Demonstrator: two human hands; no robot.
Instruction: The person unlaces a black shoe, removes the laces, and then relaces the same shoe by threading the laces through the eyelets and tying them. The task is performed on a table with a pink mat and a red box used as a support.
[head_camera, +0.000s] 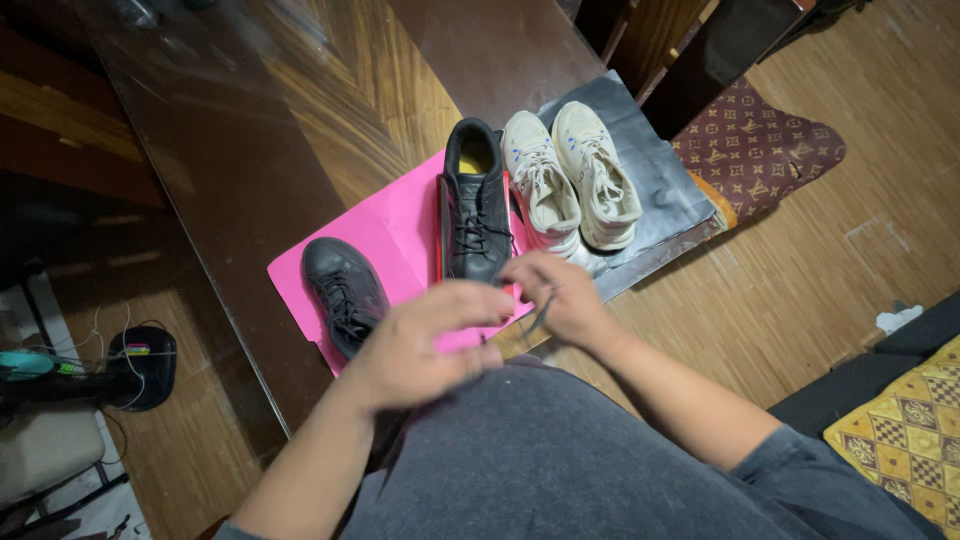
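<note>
A dark lace is pinched by the right hand, just below the black shoe. The left hand is blurred, fingers loosely curled, its grip indeterminable.

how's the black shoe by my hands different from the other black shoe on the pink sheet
The black shoe by the hands stands upright with its opening and yellow insole showing; the other black shoe lies apart, angled toward the left. The first has a red edge along its side; the second shows none. Both are black, laced, and on the pink sheet.
</note>
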